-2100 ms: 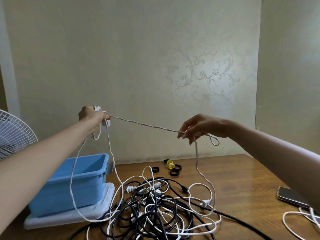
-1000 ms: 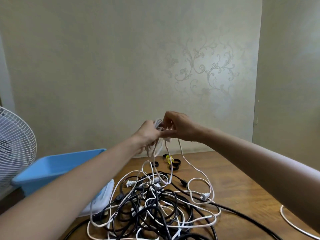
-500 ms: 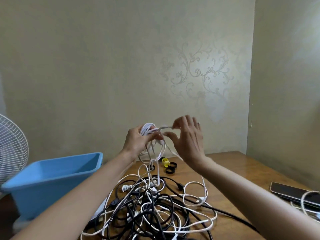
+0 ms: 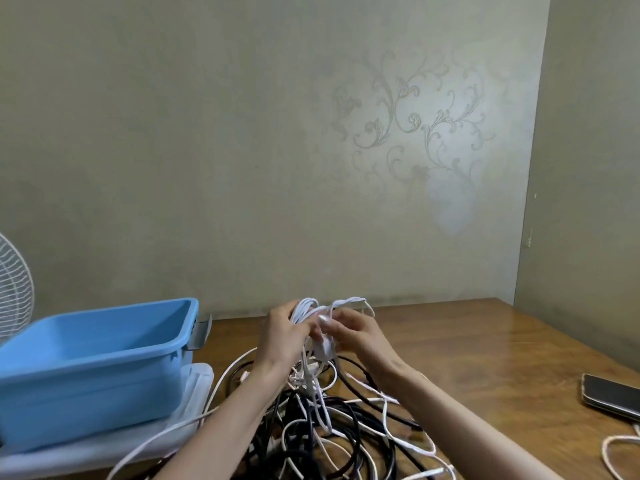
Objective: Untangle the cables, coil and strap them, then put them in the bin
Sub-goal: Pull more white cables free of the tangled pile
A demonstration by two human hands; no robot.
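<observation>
While left hand (image 4: 281, 336) and right hand (image 4: 362, 337) grip white coil (image 4: 306, 306), bin (image 4: 104, 365) nearby.

The wooden table (image 4: 485, 351) carries tangled cables (image 4: 349, 427), a white lid (image 4: 195, 379) and a phone (image 4: 611, 396).

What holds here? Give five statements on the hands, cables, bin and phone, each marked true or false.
The left hand grips a small coil of thin white cable. True.
The blue plastic bin already holds coiled cables. False: its visible inside shows none.
The tangled pile of black and white cables lies on the brown wooden table. True.
The dark flat phone lies left of the bin. False: it lies at the table's right edge.
The right hand hangs idle. False: it pinches the same white cable.
</observation>
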